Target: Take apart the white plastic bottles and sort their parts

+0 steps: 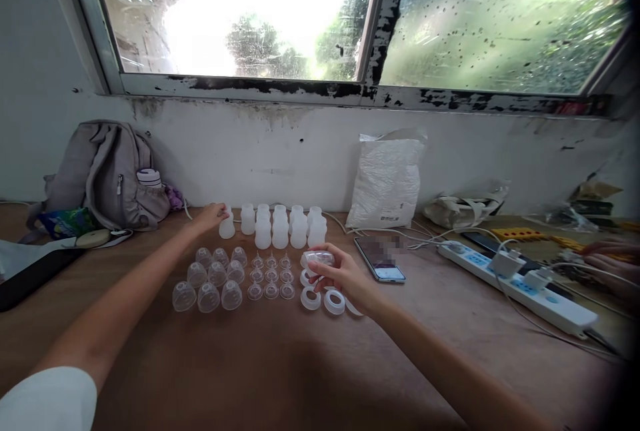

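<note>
At the left end of the back row, my left hand [214, 215] has its fingers closed on the neck of a frosted white baby bottle [227, 228], which stands upright on the table. My right hand [340, 272] grips a clear plastic bottle cap [320, 258], tipped on its side above the white collar rings [335, 302]. Some rings are partly hidden under that hand. More frosted bottles [281, 235] stand in rows at the back. Clear dome caps [217, 273] lie in rows at the left, and clear nipples [271, 276] sit in rows between caps and rings.
A phone [380, 259] lies right of the bottles, before a white plastic package [387, 181] leaning on the wall. A power strip [520, 287] with cables crosses the right side. A grey backpack [107, 174] stands at the left. Another person's hand [613, 261] shows at the far right.
</note>
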The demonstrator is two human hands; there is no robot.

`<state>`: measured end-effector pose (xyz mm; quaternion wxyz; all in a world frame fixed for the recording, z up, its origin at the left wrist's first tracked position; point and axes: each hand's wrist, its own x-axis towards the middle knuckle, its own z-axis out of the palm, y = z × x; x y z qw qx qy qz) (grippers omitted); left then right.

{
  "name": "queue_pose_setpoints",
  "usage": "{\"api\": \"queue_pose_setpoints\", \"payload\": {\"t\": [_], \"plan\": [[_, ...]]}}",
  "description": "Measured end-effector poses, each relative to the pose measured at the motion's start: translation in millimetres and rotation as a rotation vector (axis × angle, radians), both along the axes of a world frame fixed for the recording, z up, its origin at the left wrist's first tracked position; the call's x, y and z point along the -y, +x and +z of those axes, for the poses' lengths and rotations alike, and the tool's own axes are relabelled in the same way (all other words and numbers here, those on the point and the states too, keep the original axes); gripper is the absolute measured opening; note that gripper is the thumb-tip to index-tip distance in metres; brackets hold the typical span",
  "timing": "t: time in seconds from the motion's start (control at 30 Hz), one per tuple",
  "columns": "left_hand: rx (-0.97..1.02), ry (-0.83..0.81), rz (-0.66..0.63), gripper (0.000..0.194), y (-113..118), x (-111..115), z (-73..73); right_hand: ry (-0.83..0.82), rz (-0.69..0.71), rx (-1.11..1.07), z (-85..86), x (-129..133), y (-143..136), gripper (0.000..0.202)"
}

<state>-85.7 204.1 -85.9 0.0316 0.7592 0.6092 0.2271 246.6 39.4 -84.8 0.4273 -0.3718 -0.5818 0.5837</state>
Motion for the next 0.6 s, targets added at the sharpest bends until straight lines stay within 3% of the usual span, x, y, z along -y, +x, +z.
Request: {"api": "queue_pose_setpoints", "payload": {"t": [0.2,0.6], "plan": [[-0.013,-0.072,-0.163,0.027,2,27,14.9,-0.009,0.010,-0.007,-1.2,1,-3,0.039],[0.064,-0.057,-0.264,0.026,29,14,-4.7,-0.076,-0.026,0.091,3.5,7,-10,0.044]]}}
